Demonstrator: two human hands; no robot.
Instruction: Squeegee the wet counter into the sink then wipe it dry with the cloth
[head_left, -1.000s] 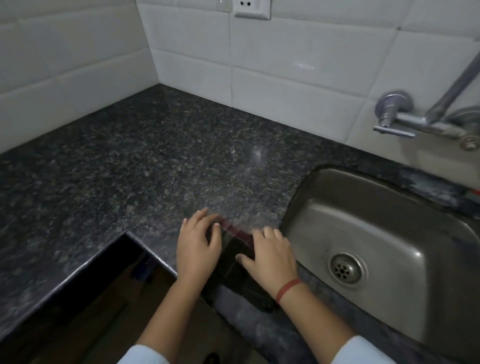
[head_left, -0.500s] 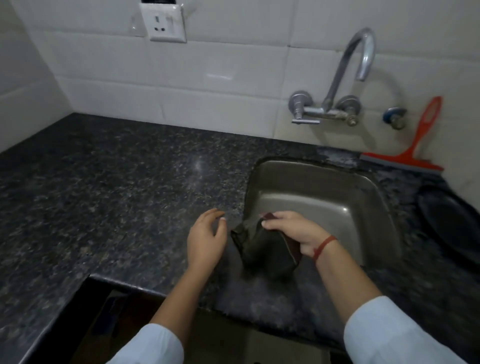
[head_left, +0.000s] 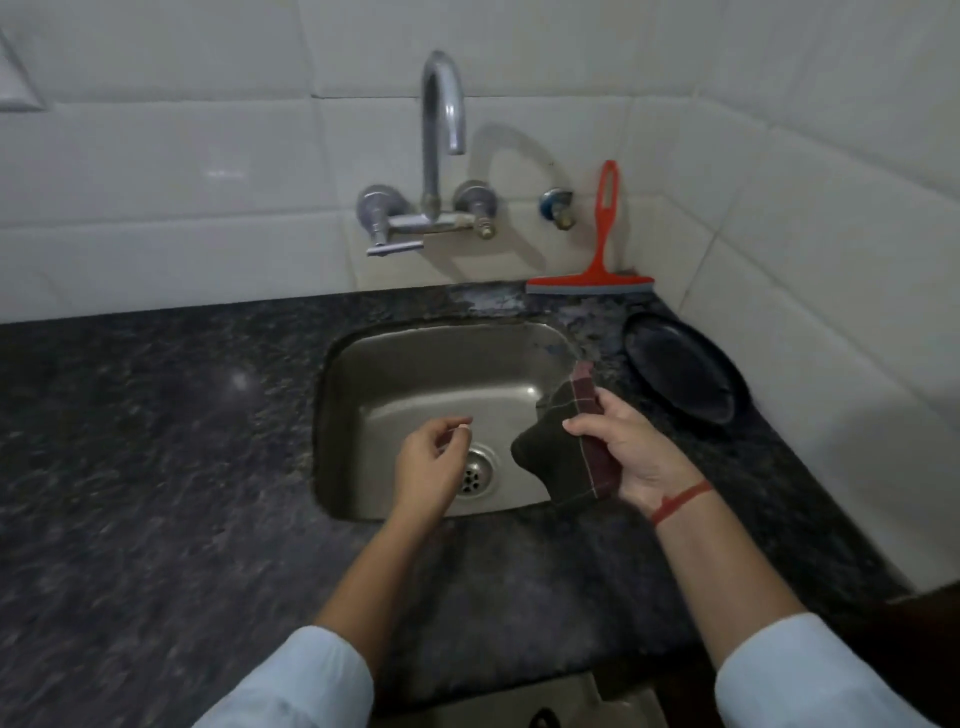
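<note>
My right hand (head_left: 631, 452) grips a dark checked cloth (head_left: 563, 449) and holds it in the air over the right side of the steel sink (head_left: 415, 374). My left hand (head_left: 434, 460) hovers over the drain with loosely curled fingers and holds nothing. An orange squeegee (head_left: 597, 265) leans upright against the wall tiles behind the sink, its blade on the dark granite counter (head_left: 156, 441).
A chrome tap (head_left: 439, 150) juts from the wall above the sink. A black round plate (head_left: 680, 374) lies on the counter in the right corner. A small valve (head_left: 556, 205) sits on the wall beside the squeegee. The counter's front edge runs below my forearms.
Both hands left the counter beside the sink. My right hand lifted the cloth and carried it right over the sink; my left hand let go and followed. My view swung right.
</note>
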